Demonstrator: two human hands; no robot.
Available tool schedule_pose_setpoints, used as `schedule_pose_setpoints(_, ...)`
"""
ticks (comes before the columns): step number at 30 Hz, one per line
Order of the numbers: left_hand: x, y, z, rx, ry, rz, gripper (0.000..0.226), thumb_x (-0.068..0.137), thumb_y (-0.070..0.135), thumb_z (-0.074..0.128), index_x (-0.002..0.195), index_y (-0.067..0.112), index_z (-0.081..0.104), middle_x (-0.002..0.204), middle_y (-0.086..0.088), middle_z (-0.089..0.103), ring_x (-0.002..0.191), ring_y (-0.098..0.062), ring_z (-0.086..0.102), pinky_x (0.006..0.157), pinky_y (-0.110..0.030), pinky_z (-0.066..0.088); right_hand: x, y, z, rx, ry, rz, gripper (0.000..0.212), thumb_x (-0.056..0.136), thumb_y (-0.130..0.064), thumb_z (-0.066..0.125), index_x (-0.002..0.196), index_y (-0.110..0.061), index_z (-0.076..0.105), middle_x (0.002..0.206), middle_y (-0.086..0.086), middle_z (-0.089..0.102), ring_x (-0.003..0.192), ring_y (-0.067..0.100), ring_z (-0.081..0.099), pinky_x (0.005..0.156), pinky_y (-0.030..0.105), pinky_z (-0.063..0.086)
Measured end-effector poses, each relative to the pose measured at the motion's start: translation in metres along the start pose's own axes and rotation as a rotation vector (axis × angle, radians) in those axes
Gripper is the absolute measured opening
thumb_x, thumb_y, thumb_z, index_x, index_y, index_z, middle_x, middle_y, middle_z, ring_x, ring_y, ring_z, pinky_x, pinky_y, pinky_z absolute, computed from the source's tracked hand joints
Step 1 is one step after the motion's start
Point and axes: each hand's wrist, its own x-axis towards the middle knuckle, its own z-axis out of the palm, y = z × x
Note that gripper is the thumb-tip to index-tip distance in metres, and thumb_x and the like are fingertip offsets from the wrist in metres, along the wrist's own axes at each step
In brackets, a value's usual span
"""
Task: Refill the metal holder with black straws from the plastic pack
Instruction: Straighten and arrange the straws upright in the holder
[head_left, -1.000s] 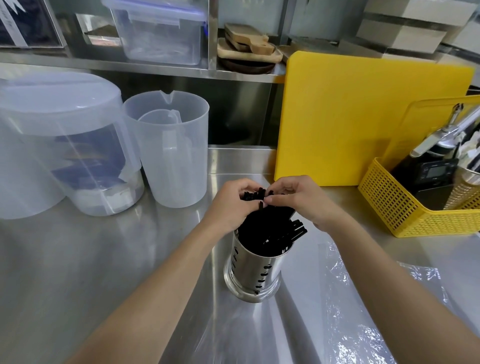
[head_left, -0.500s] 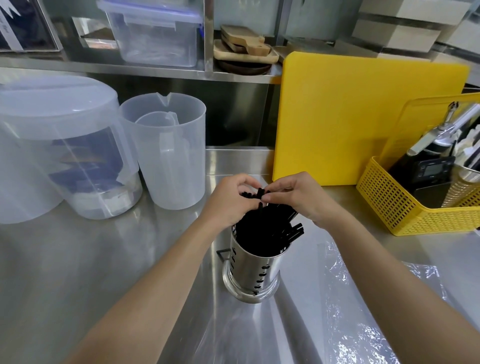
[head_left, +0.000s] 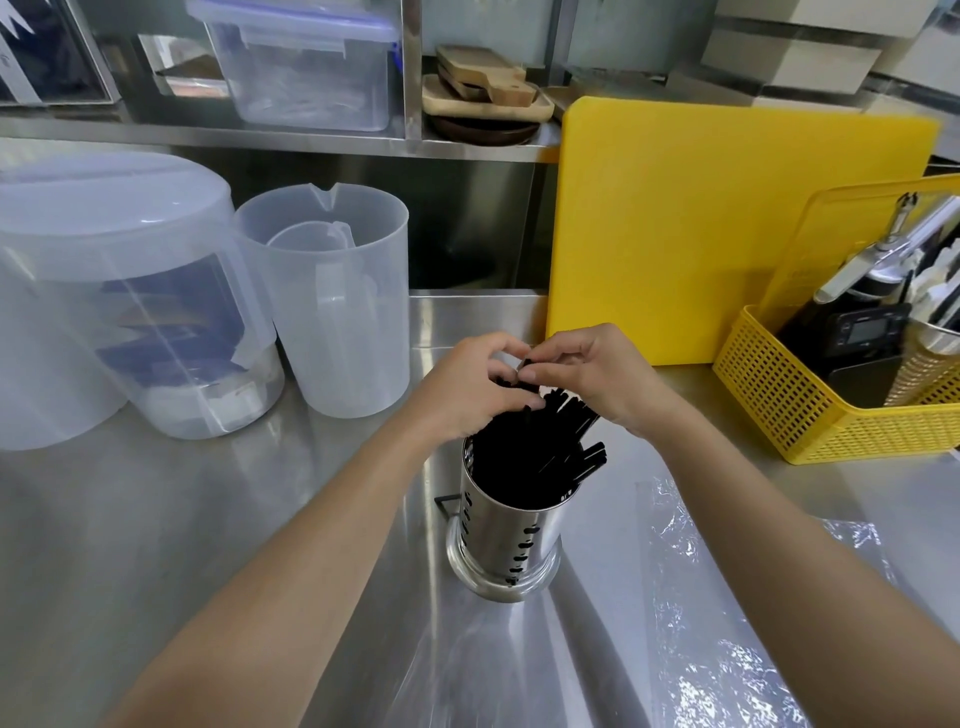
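A perforated metal holder (head_left: 506, 540) stands upright on the steel counter, packed with black straws (head_left: 524, 457) that lean to the right. My left hand (head_left: 467, 389) and my right hand (head_left: 597, 379) meet just above the holder, fingers pinched on the top ends of the straws. The clear plastic pack (head_left: 727, 597) lies flat and crumpled on the counter to the right of the holder, partly under my right forearm.
A lidded clear container (head_left: 119, 291) and a translucent jug (head_left: 332, 296) stand at the left. A yellow cutting board (head_left: 727, 228) leans at the back. A yellow basket (head_left: 810, 405) with tools sits at the right. A shelf (head_left: 311, 137) runs behind.
Both hands have stayed on the straw tops, shifting slightly up and away from me. The straws have settled a little in the holder.
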Motion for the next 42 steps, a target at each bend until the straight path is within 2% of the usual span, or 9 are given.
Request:
schedule_pose_setpoints(8, 0.001, 0.025, -0.012, -0.158, -0.053, 0.132, 0.025, 0.080, 0.002, 0.065, 0.105, 0.002, 0.062, 0.076, -0.010, 0.066, 0.064, -0.007, 0.065, 0.071, -0.017, 0.053, 0.002, -0.046, -0.027, 0.050, 0.076, -0.223, 0.015, 0.076, -0.004, 0.070, 0.071, -0.019, 0.067, 0.056, -0.017, 0.066, 0.058, -0.003, 0.059, 0.061, 0.011, 0.046)
schedule_pose_setpoints(10, 0.001, 0.033, -0.013, -0.241, -0.052, 0.137, 0.018, 0.081, -0.002, 0.062, 0.099, -0.002, 0.062, 0.081, -0.014, 0.066, 0.066, -0.010, 0.066, 0.073, -0.021, 0.055, 0.002, -0.057, -0.033, 0.027, 0.108, -0.298, 0.016, 0.076, -0.006, 0.070, 0.072, -0.021, 0.067, 0.058, -0.020, 0.066, 0.060, -0.002, 0.059, 0.063, 0.013, 0.047)
schedule_pose_setpoints(13, 0.000, 0.046, -0.020, -0.289, 0.030, 0.162, 0.011, 0.081, -0.002, 0.062, 0.092, -0.001, 0.062, 0.079, -0.016, 0.065, 0.070, -0.019, 0.065, 0.075, -0.033, 0.057, -0.002, -0.059, -0.037, 0.000, 0.203, -0.416, 0.017, 0.079, -0.013, 0.068, 0.081, -0.029, 0.065, 0.059, -0.018, 0.062, 0.057, 0.000, 0.053, 0.058, 0.016, 0.044)
schedule_pose_setpoints(16, -0.002, 0.056, -0.035, -0.383, 0.223, 0.188, 0.008, 0.081, -0.001, 0.063, 0.081, 0.007, 0.063, 0.075, -0.011, 0.067, 0.063, -0.010, 0.068, 0.067, -0.025, 0.059, -0.008, -0.045, -0.044, -0.065, 0.272, -0.449, 0.025, 0.082, -0.011, 0.062, 0.094, -0.034, 0.062, 0.065, -0.010, 0.055, 0.058, 0.008, 0.047, 0.057, 0.022, 0.042)
schedule_pose_setpoints(23, -0.001, 0.049, -0.057, -1.047, 0.465, -0.071, 0.002, 0.087, 0.005, 0.059, 0.087, 0.004, 0.057, 0.076, -0.010, 0.068, 0.063, -0.014, 0.072, 0.058, -0.026, 0.059, -0.029, -0.033, -0.039, -0.138, 0.070, -0.395, 0.064, 0.076, 0.005, 0.067, 0.113, -0.045, 0.049, 0.077, -0.001, 0.054, 0.065, 0.016, 0.048, 0.064, 0.020, 0.043)
schedule_pose_setpoints(28, -0.004, 0.042, -0.029, -1.327, 0.370, -0.267, 0.007, 0.086, -0.002, 0.057, 0.091, -0.001, 0.052, 0.051, -0.013, 0.067, 0.049, -0.017, 0.068, 0.050, -0.028, 0.058, -0.040, -0.043, -0.024, -0.144, 0.036, -0.505, 0.049, 0.067, -0.026, 0.076, 0.112, -0.039, 0.063, 0.078, -0.002, 0.057, 0.073, 0.016, 0.051, 0.069, 0.031, 0.043)
schedule_pose_setpoints(31, -0.009, 0.045, -0.018, -1.269, 0.256, -0.341, 0.006, 0.087, 0.003, 0.056, 0.083, -0.001, 0.057, 0.053, -0.012, 0.069, 0.051, -0.017, 0.068, 0.070, -0.026, 0.057, -0.044, -0.049, -0.019, -0.084, 0.163, -0.616, 0.021, 0.073, -0.025, 0.070, 0.094, -0.023, 0.071, 0.078, -0.004, 0.063, 0.071, 0.006, 0.055, 0.065, 0.019, 0.044)
schedule_pose_setpoints(36, -0.027, 0.049, -0.015, -0.971, -0.006, -0.480, 0.037, 0.086, 0.038, 0.059, 0.072, 0.005, 0.069, 0.057, -0.004, 0.069, 0.045, -0.012, 0.065, 0.042, -0.017, 0.051, -0.048, -0.060, -0.023, -0.082, 0.526, -0.591, 0.007, 0.084, -0.027, 0.058, 0.078, -0.025, 0.055, 0.059, -0.028, 0.057, 0.052, -0.004, 0.048, 0.051, 0.006, 0.033)
schedule_pose_setpoints(42, -0.031, 0.024, -0.021, -0.601, 0.450, -0.347, 0.017, 0.089, 0.022, 0.055, 0.081, 0.009, 0.060, 0.057, -0.002, 0.063, 0.047, -0.010, 0.057, 0.046, -0.020, 0.048, -0.057, -0.067, -0.042, -0.176, 0.469, -0.475, 0.020, 0.091, -0.020, 0.054, 0.074, -0.009, 0.053, 0.050, -0.011, 0.049, 0.048, 0.001, 0.041, 0.046, 0.011, 0.029)
